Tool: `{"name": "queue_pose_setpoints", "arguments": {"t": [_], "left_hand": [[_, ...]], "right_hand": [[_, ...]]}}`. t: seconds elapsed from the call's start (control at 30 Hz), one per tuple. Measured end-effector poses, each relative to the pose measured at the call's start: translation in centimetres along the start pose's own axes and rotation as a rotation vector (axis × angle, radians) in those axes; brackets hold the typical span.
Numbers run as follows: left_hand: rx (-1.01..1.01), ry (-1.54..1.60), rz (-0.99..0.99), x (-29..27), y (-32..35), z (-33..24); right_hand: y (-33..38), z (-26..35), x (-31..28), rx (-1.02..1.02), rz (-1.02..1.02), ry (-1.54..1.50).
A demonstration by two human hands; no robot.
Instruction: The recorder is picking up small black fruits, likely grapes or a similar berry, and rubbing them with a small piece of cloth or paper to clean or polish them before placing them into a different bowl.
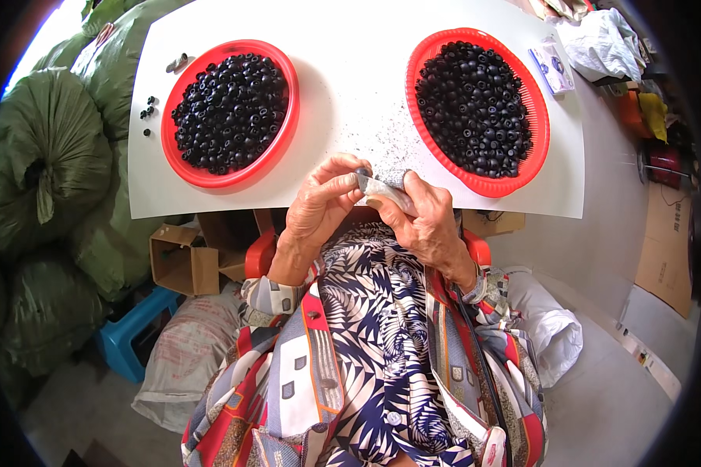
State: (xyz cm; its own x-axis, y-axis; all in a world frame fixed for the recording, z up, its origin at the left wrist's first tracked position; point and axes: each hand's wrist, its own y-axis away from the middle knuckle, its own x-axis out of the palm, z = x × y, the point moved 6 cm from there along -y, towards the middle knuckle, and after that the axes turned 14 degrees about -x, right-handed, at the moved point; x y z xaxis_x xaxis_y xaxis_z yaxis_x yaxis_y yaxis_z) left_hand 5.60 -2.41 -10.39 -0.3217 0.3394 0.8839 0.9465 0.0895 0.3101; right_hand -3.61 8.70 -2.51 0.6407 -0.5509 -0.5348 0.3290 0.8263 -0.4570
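Observation:
My left hand [313, 204] pinches a small round black part [361, 172] between thumb and fingertips, just over the near edge of the white table [343, 78]. Gripped in my right hand [431, 222] is a short grey-white object [387, 194] that looks wrapped in cloth or tape; its tip meets the black part, and its exact kind does not show. Left of my hands stands a red basin [294, 117] full of small black ring-like parts [230, 113]. To the right, a red slotted basket [539, 124] holds many more such parts [475, 109].
Dark crumbs [393, 144] lie between the basin and the basket. A few loose black parts [149, 109] and a small grey roll [177, 63] lie by the basin; a small packet [551, 68] is at right. Green sacks [47, 156], a cardboard box [183, 261] and a blue stool [125, 342] stand left.

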Motion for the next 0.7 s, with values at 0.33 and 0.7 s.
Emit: {"name": "queue_pose_setpoints", "arguments": {"t": [0.33, 0.7], "left_hand": [[0.003, -0.023, 0.015, -0.31, 0.06, -0.1], [-0.015, -0.036, 0.044, -0.66, -0.11, -0.18]], "right_hand": [[-0.02, -0.16, 0.08, 0.008, 0.008, -0.001], [-0.14, -0.24, 0.31, 0.013, 0.028, -0.028]]}}
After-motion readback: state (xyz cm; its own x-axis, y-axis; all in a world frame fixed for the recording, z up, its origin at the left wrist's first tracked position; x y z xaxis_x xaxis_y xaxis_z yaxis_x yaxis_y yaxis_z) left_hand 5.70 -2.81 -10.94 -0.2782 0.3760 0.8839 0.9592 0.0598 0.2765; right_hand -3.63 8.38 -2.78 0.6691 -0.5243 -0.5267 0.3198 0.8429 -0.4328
